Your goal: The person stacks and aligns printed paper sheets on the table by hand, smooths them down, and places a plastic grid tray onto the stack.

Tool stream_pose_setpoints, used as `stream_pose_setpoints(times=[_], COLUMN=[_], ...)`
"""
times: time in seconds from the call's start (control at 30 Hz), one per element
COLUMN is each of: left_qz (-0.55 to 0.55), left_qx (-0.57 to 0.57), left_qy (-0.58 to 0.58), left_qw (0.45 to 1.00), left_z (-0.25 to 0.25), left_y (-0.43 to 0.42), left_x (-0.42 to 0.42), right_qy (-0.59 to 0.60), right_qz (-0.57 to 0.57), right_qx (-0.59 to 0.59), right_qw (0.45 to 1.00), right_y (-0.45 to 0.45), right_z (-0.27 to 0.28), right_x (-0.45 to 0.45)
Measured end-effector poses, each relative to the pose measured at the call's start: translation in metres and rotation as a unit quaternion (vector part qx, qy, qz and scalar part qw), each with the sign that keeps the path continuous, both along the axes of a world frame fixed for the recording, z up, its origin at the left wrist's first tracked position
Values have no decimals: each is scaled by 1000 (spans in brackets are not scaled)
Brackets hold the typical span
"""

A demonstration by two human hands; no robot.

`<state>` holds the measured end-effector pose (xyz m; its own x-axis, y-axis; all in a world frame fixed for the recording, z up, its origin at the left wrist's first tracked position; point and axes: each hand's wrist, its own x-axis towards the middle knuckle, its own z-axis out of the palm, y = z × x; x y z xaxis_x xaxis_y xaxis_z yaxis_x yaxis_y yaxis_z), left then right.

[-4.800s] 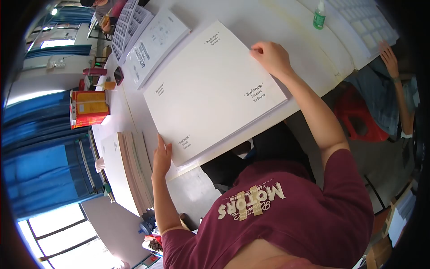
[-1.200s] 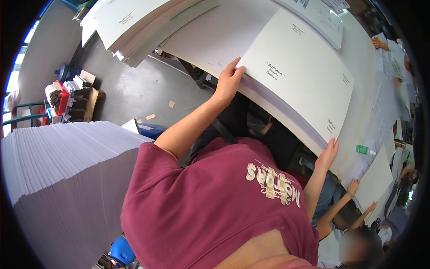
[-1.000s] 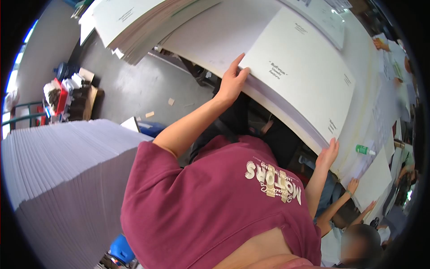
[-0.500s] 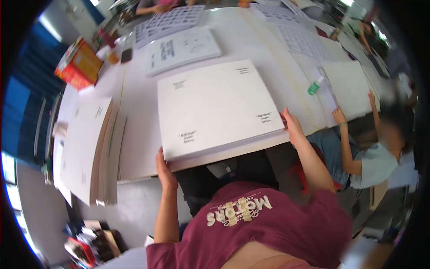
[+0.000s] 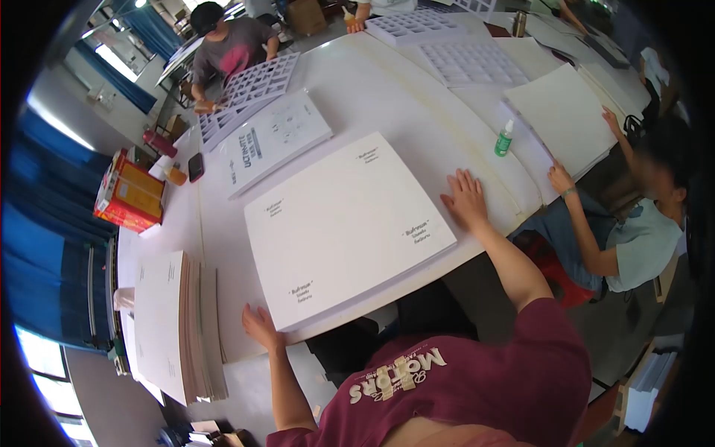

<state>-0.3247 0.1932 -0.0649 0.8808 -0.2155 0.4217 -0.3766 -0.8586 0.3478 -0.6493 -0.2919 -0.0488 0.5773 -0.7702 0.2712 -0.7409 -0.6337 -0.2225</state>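
Observation:
A large, thick, flat white panel (image 5: pixel 346 231) with small printed text near each corner lies on the table in front of me. Whether it is a box or a stack of boards, I cannot tell. To its right, my right hand (image 5: pixel 467 200) rests palm down on the tabletop, fingers spread, apart from the panel's edge. Just off the near left corner is my left hand (image 5: pixel 262 328), fingers stretched out and holding nothing. Beyond the panel lies a flat, plastic-wrapped white package (image 5: pixel 281 138) with printing on it.
At left stands a stack of white sheets (image 5: pixel 160 320), with a red-yellow tin (image 5: pixel 132 192) and a phone (image 5: pixel 196 167) behind. A green spray bottle (image 5: pixel 504 139) stands right. Compartment trays (image 5: pixel 471 63) lie farther back. Co-workers (image 5: pixel 640 238) sit at the right and far side.
Both hands have come off the panel's sides, and the panel now lies on the table. My right hand has flattened onto the tabletop. My view has shifted, showing more of the far side.

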Motion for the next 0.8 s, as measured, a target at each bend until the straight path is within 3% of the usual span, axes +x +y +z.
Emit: stream_pose_setpoints(times=[0.3, 0.8], left_qz=[-44, -52], left_qx=[127, 173], left_qy=[42, 1], left_qw=[990, 984], left_z=[23, 3], left_y=[-17, -5], left_x=[-16, -3], right_qy=[-32, -51], right_qz=[-4, 0], right_qx=[17, -6], right_qw=[999, 999], right_y=[2, 4], right_z=[5, 4], right_x=[-5, -10])
